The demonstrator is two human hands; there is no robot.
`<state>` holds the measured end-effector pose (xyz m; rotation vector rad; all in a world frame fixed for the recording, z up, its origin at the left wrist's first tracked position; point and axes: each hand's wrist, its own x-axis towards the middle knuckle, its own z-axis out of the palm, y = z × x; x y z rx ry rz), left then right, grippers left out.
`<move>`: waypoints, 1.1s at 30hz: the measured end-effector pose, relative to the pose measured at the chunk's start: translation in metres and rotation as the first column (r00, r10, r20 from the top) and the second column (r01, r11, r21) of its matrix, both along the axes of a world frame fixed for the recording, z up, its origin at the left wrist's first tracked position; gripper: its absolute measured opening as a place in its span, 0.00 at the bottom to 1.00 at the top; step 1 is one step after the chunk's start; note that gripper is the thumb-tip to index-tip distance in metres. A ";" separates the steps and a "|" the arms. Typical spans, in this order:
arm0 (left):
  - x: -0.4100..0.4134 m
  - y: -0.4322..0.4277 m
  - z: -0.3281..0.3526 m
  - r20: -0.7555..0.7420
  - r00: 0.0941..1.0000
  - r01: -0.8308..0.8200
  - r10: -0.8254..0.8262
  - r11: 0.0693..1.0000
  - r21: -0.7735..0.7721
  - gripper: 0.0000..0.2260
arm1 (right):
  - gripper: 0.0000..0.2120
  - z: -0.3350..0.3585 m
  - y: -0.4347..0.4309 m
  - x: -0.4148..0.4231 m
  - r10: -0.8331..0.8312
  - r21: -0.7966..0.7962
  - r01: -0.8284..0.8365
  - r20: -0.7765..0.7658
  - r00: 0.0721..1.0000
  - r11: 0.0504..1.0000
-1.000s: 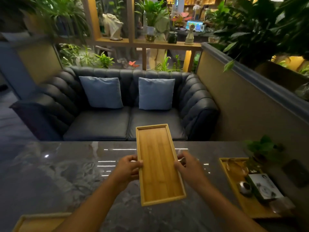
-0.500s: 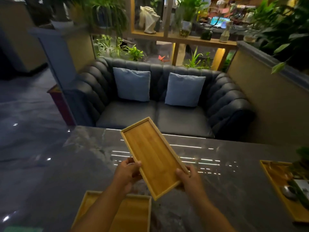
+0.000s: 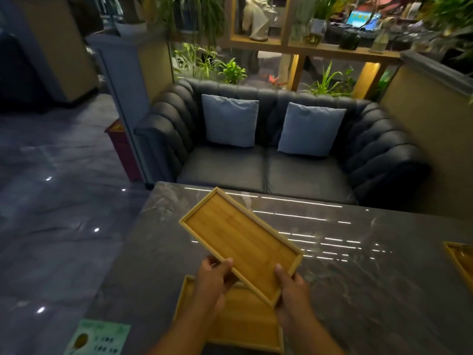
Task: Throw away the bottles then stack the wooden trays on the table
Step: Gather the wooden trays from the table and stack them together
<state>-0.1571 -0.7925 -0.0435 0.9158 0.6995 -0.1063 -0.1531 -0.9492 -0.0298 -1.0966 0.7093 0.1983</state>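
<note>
Item 1: wooden tray (image 3: 240,245), held. Long rectangle of honey-coloured bamboo, flat floor with lengthwise grain, low raised rim of paler wood on all four sides; empty. Held in the air above the bench (image 3: 358,278), turned diagonally so its far end points up and to the left and its near short end lies between the two hands. It partly overlaps item 2 in the view.

Left hand (image 3: 213,280): closed on the tray's near left long edge, thumb on top of the rim, fingers curled beneath.

Right hand (image 3: 290,290): closed on the tray's near right corner, thumb lying along the rim, fingers under the base.

Item 2: second wooden tray (image 3: 245,324). Same bamboo and rim, wider in appearance, lying flat on the bench near its front left corner, under the hands and forearms; largely covered by them.

Item 3: third wooden tray (image 3: 460,257). Only a corner shows at the right edge of the view, on the bench, well apart from the other two.

Bench: dark grey marbled stone, glossy, with streaks of reflected light.

Surroundings: green printed card (image 3: 98,338) at the front left corner of the bench; dark tufted sofa (image 3: 268,170) beyond the bench with two pale blue cushions (image 3: 230,120).
</note>
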 end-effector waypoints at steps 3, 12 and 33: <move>-0.010 0.002 -0.001 -0.020 0.999 -0.032 0.031 0.998 -0.048 0.12 | 0.15 -0.002 0.009 0.000 -0.022 -0.058 0.022 0.012 1.000 0.998; -0.015 0.030 -0.003 0.009 1.000 -0.009 0.011 0.991 -0.133 0.14 | 0.13 0.004 0.009 -0.002 0.053 -0.011 -0.053 0.033 0.998 0.999; -0.005 0.162 0.020 0.084 0.944 0.275 -0.318 0.904 0.328 0.21 | 0.18 0.019 -0.033 -0.002 0.356 0.005 -0.361 0.153 0.922 0.933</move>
